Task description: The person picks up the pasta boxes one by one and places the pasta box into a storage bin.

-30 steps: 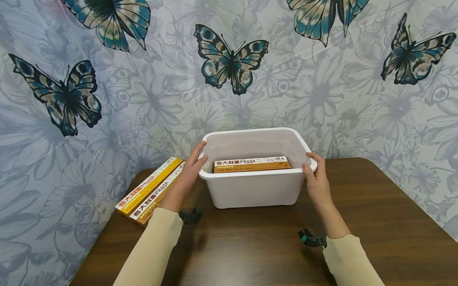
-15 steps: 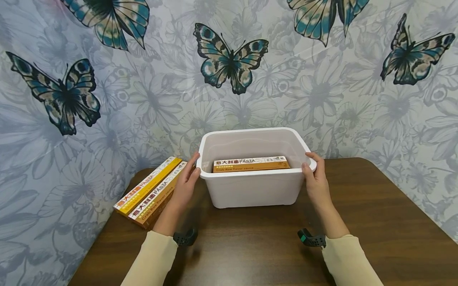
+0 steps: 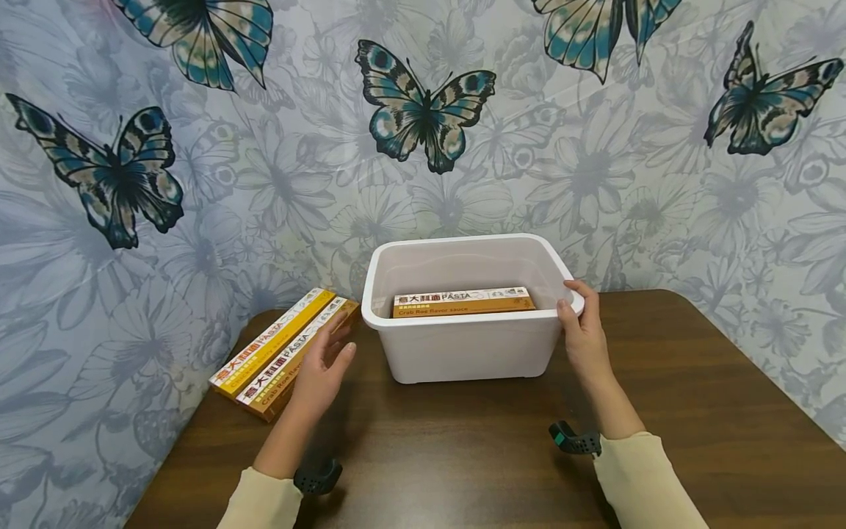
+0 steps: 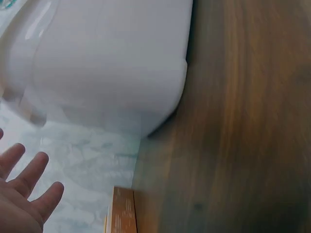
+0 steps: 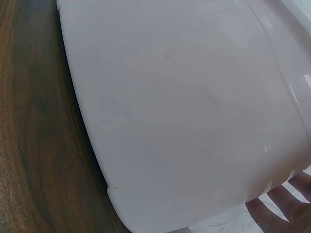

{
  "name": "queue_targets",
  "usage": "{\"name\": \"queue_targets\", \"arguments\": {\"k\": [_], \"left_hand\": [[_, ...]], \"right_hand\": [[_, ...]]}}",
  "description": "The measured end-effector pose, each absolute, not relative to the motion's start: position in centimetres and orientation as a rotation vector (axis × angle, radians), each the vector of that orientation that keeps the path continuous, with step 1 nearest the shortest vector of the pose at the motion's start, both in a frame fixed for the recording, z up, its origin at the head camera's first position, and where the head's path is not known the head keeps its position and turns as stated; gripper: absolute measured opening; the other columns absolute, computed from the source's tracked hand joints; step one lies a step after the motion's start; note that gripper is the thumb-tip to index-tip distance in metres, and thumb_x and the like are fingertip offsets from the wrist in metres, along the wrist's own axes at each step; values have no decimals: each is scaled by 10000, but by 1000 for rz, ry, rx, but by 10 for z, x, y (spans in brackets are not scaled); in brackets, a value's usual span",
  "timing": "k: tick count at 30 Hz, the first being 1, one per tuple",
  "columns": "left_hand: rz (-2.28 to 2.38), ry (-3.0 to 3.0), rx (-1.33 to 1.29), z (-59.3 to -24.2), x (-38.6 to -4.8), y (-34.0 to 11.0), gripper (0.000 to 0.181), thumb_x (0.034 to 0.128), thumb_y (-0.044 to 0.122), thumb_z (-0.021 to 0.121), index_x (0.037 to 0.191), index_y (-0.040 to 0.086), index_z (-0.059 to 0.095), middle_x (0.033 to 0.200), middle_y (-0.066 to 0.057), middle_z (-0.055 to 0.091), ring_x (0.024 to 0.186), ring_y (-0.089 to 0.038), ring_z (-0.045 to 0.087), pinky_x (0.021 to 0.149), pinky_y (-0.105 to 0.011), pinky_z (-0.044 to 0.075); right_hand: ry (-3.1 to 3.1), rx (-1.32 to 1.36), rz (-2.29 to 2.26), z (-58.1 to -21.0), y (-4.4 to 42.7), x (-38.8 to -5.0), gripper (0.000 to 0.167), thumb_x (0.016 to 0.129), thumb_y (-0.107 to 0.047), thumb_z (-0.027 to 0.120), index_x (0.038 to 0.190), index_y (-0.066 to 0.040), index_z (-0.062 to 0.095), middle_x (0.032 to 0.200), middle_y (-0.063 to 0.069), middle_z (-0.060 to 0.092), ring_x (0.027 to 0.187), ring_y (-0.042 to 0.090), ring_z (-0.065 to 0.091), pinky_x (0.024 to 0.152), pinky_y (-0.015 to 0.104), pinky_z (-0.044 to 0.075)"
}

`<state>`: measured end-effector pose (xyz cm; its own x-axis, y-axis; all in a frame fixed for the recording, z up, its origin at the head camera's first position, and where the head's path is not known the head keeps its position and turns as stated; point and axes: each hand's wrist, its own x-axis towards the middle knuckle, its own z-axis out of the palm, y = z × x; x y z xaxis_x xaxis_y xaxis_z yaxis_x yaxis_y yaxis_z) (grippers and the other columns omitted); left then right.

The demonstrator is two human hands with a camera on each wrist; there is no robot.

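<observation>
A white plastic bin (image 3: 465, 351) stands on the table, with one pasta box (image 3: 463, 303) lying inside it. My right hand (image 3: 584, 334) grips the bin's right rim, thumb in front and fingers around the outer side. In the right wrist view its fingers (image 5: 286, 204) curl behind the bin wall. My left hand (image 3: 320, 371) is off the bin, fingers spread, over the right edge of the near pasta box (image 3: 297, 356); contact there cannot be told. In the left wrist view the left hand (image 4: 24, 194) shows loose, straight fingers holding nothing. Beyond lies a yellow pasta box (image 3: 272, 342).
The brown wooden table (image 3: 463, 455) has a rounded far right corner. Behind it hangs a wall covering (image 3: 595, 184) with butterflies and flowers, close to the bin's back. Dark bands with cameras sit at both wrists.
My left hand has let go of the bin's left rim and moved left and toward me, beside the pasta boxes. The right hand keeps its grip; the bin has hardly moved.
</observation>
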<state>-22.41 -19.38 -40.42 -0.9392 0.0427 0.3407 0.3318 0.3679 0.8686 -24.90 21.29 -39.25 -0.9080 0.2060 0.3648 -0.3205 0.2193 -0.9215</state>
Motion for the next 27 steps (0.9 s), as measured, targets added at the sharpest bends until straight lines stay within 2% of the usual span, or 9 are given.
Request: {"name": "queue_targets", "arguments": {"k": [6,14,17,21,22,24,27], "left_hand": [[-1531,-2401,-203,-406,-210,-217,570,1007,219,584,1531,191,362,1593,-68,370,1428,-366,416,1141,-600,333],[-1429,-2421,-26,-414,-196,-248,595,1000,251,601,1533,148,357,1578,-75,402,1412,-341,430,1164,-545,313],[-1398,-2422,43,-417,-192,-256,601,988,259,621,1529,172,374,1566,-76,427,1377,-142,464,1174,-473,330],[-1391,-2425,117,-420,-189,-265,626,975,278,642,1532,180,374,1566,-93,427,1366,-99,449,1170,-451,320],[-1388,-2430,142,-421,-189,-267,641,971,287,647,1536,173,367,1571,-98,417,1396,-140,433,1172,-457,312],[-1400,-2438,195,-423,-188,-271,677,960,313,660,1545,169,351,1586,-111,388,1452,-303,364,1173,-529,281],[-1390,-2467,281,-425,-187,-276,725,947,352,671,1559,170,327,1605,-134,347,1494,-364,280,1183,-571,242]], "right_hand": [[-2085,108,1743,-392,213,-248,482,1056,-261,428,1509,-167,292,1531,87,348,1208,118,397,926,200,358],[-2078,113,1746,-392,212,-248,482,1054,-267,430,1507,-168,297,1525,92,351,1175,126,400,883,175,368],[-2078,119,1742,-392,212,-249,482,1053,-266,430,1506,-166,298,1528,89,349,1188,125,396,906,196,361],[-2071,119,1750,-392,213,-249,480,1054,-261,432,1504,-163,298,1532,82,346,1211,120,394,937,209,354],[-2070,118,1753,-392,213,-249,479,1054,-260,432,1503,-162,298,1533,81,345,1216,119,395,942,209,354],[-2072,114,1751,-393,213,-249,481,1053,-256,432,1504,-157,295,1536,85,343,1217,116,396,943,206,353],[-2074,111,1749,-392,213,-249,481,1053,-256,432,1504,-157,296,1537,85,342,1215,114,394,943,206,350]]}}
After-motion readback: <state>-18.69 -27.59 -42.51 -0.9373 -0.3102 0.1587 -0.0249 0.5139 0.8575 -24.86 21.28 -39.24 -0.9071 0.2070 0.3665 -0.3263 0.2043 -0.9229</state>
